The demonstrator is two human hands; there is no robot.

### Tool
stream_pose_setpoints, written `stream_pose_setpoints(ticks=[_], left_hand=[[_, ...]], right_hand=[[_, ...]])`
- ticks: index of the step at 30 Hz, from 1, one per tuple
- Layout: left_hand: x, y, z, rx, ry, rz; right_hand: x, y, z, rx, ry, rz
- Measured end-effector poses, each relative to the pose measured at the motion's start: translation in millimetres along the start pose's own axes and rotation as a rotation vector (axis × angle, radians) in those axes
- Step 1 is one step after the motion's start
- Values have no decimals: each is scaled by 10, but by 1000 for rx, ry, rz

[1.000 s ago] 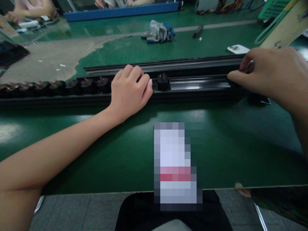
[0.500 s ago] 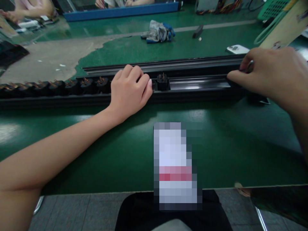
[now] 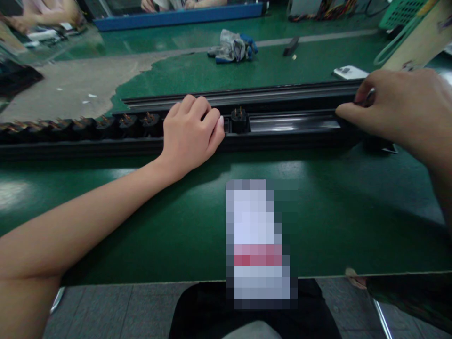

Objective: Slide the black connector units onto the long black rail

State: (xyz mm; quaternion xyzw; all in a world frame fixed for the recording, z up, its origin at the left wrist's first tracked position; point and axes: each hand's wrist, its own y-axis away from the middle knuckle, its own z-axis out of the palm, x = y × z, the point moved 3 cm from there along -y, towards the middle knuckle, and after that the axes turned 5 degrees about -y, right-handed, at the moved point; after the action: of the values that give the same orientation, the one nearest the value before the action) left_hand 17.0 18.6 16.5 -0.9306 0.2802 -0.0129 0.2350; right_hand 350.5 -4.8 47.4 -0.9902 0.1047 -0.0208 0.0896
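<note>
A long black rail runs across the bench, with a row of black plug connectors with brass pins seated along its left part. My left hand rests curled on the rail, hiding what lies under its fingers. Just beyond its fingertips stands a single black connector with upright pins. At the rail's right end, my right hand pinches a small metal piece between thumb and fingers, close to the rail's far edge.
The green bench mat has a worn grey patch. Beyond the rail lie a work glove, a dark bar and a white flat item. A pixelated white-and-red object lies nearby. A co-worker's hands show at the top.
My right hand has shifted slightly to the right along the rail. My left hand and the connectors have not visibly moved.
</note>
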Motion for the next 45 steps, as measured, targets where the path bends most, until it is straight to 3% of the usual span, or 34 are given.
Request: stream_pose_setpoints(ticks=[28,45], left_hand=[[-26,9,26,55,16,36],[-2,-5,3,-21,-20,0]], right_hand=[[13,0,-5,9,25,-13],[47,-4,1,12,41,-12]])
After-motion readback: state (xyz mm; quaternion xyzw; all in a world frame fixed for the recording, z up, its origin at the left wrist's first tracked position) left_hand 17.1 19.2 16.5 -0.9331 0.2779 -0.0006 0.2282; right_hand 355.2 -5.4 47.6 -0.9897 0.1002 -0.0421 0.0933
